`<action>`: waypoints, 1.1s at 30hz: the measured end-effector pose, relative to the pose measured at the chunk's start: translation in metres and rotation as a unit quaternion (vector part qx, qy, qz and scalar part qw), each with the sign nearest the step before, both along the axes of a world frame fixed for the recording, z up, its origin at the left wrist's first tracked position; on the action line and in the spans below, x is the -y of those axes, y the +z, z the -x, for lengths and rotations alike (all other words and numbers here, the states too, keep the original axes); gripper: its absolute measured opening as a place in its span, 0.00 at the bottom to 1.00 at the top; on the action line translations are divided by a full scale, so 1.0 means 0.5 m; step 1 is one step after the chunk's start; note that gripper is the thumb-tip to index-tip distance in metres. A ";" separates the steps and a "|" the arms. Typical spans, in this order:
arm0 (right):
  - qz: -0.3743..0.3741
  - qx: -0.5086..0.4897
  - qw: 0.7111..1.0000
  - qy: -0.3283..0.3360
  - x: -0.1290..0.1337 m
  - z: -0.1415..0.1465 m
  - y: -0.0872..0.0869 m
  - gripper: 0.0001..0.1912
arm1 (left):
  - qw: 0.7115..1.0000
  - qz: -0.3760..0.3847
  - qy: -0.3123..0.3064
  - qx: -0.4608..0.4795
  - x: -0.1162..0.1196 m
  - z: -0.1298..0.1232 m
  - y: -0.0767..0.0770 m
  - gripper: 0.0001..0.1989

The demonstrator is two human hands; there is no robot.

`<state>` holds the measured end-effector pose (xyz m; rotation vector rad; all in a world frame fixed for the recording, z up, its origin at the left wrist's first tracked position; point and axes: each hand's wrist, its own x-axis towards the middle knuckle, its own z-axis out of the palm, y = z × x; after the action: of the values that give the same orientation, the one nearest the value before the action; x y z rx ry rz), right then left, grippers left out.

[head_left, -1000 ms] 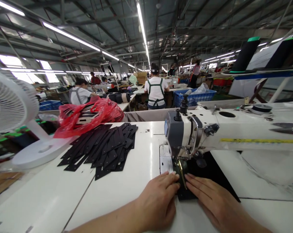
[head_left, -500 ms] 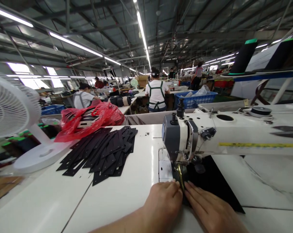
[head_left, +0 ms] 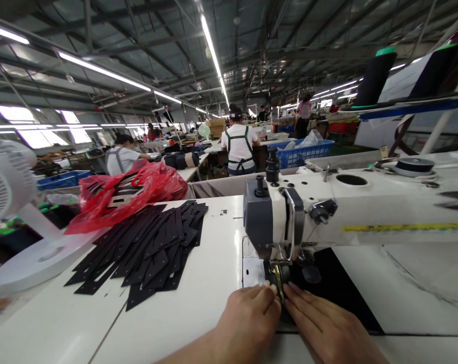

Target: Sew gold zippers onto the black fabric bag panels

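A black fabric piece [head_left: 340,290] lies under the head of a white and grey sewing machine [head_left: 264,217]. A gold zipper [head_left: 279,283] runs out from under the presser foot toward me, between my hands. My left hand [head_left: 247,313] is closed at the zipper's left side, fingertips pinched on the fabric edge. Flat on the black fabric, just right of the zipper, rests my right hand [head_left: 323,321], its fingers stretched forward. The needle area is partly hidden by the machine head.
Left of the machine, black strips [head_left: 153,247] lie piled beside a red plastic bag [head_left: 133,189] and a white fan [head_left: 42,217]. Thread cones [head_left: 376,78] stand at upper right. Beyond the table are a blue basket [head_left: 304,151] and people at other tables.
The view has shifted slightly, so the fan and strips sit further left. Both hands stay beside the zipper, and the fabric is almost where it was.
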<state>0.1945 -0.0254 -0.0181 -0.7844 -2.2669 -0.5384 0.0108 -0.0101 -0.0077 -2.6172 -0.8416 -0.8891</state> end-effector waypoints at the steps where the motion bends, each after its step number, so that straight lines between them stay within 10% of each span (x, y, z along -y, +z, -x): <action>1: -0.002 -0.006 1.000 0.002 -0.005 0.002 0.001 0.22 | 1.000 -0.001 0.003 -0.001 -0.003 0.000 0.000 0.16; 16: 0.009 -0.035 0.999 -0.007 -0.045 0.020 0.020 0.22 | 0.995 0.084 0.042 -0.040 -0.039 0.012 -0.010 0.02; 33: -0.003 0.019 1.000 -0.022 -0.048 0.015 0.013 0.21 | 0.999 0.040 -0.008 -0.010 -0.033 0.024 0.002 0.12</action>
<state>0.1872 -0.0016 -0.0117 -0.8283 -2.2860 -0.5848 -0.0011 0.0064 -0.0067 -2.7010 -0.8695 -0.8493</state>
